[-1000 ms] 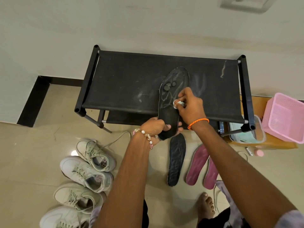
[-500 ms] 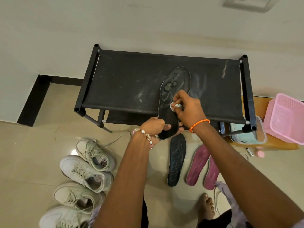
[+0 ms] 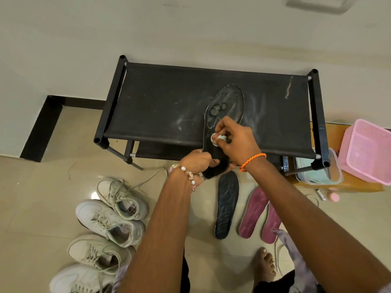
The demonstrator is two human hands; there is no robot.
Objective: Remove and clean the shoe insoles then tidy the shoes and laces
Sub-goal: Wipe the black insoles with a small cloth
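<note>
Slid nearer the heel since a second ago: small white wipe [image 3: 218,138], pinched by right hand [image 3: 234,140] against black foam insole [image 3: 227,102] on black fabric bench [image 3: 160,106]; heel gripped by left hand [image 3: 198,161].

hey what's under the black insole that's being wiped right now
The black insole lies on the rack's dusty fabric shelf. Its heel overhangs the front edge, gripped by the left hand. The fabric directly beneath is covered.

The right hand [image 3: 232,140] has drawn its white wad [image 3: 218,138] down the insole [image 3: 226,102].
</note>
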